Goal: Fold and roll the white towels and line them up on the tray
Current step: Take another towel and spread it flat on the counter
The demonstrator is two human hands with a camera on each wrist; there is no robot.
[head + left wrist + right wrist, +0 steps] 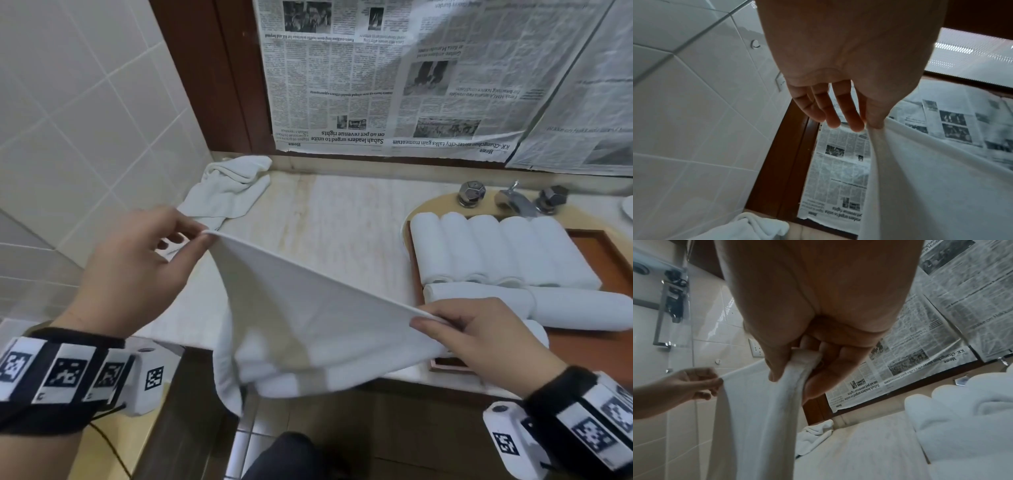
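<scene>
In the head view, the left hand [137,270] pinches one corner of a white towel [308,329] with thumb and forefinger, and the right hand [479,339] pinches the other corner; the top edge is stretched between them above the table [342,212], and the rest hangs down past the near edge of the table. On the right, the tray [603,253] carries five rolled towels [496,250] side by side, with more rolls lying across in front of them. A crumpled towel [229,192] waits at the far left corner. In the left wrist view, only the thumb and forefinger hold the corner of the towel [931,178], and the other fingers [830,110] hang loose. In the right wrist view, the thumb and curled fingers grip the hem of the towel [756,410] firmly, while the left hand [694,384] holds the far corner. I think the risk is the light pinch on the left: if this corner slips, the hanging part may pull the towel down toward the floor. Also, uneven corners would give a crooked fold.
</scene>
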